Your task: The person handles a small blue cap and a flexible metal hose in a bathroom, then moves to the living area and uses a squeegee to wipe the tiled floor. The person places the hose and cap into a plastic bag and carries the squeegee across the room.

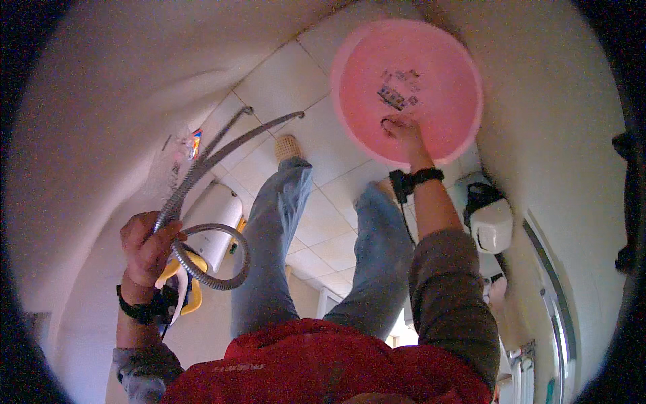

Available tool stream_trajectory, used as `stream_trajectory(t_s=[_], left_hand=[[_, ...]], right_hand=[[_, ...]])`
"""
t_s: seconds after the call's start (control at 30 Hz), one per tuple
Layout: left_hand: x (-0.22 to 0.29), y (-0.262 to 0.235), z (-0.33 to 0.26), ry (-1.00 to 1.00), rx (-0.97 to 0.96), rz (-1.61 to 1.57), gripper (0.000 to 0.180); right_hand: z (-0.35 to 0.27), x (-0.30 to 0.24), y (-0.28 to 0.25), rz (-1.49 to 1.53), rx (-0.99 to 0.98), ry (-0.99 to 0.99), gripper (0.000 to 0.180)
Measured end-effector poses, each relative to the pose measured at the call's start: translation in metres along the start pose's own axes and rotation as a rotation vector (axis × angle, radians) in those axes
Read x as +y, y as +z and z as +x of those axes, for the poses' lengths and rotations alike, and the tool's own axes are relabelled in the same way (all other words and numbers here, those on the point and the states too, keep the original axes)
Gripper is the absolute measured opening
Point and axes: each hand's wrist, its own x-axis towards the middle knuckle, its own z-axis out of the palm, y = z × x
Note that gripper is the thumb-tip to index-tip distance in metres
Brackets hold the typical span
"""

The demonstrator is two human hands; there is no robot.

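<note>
A flexible silver metal shower hose (202, 165) is bunched in my left hand (147, 246), whose fingers wrap round it. Two lengths of the hose stretch up and away to their ends, and a loop hangs to the right of the hand. My right hand (408, 133) is over the near part of a round pink basin (346, 94), with its fingers pinched together. A small dark curved bit shows at the fingertips; its kind is too small to tell. Several small dark items (392, 98), or a printed pattern, show at the basin's bottom.
Pale floor tiles (269, 77) lie under the basin and my feet. A clear plastic bag (168, 161) is by the left wall. A white cylindrical container (215, 219) stands at the left, beside my leg. A white and black object (490, 219) is near my right forearm.
</note>
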Motion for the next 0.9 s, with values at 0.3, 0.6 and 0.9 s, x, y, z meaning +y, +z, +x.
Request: stream_trajectory(t_s=[0.3,0.6,0.9], left_hand=[[0.125,-0.177,-0.030,0.471,0.058,0.035,0.021],[0.183,-0.279,-0.090,0.745,0.261,0.146,0.023],[0.231,-0.345,-0.096,0.873,0.593,0.275,0.024]], right_hand=[[-0.182,-0.264,0.233,0.990,-0.462,0.527,0.040],[-0.252,-0.439,0.276,0.975,-0.329,0.154,0.029],[-0.339,-0.459,0.289,0.014,-0.336,-0.187,0.034]])
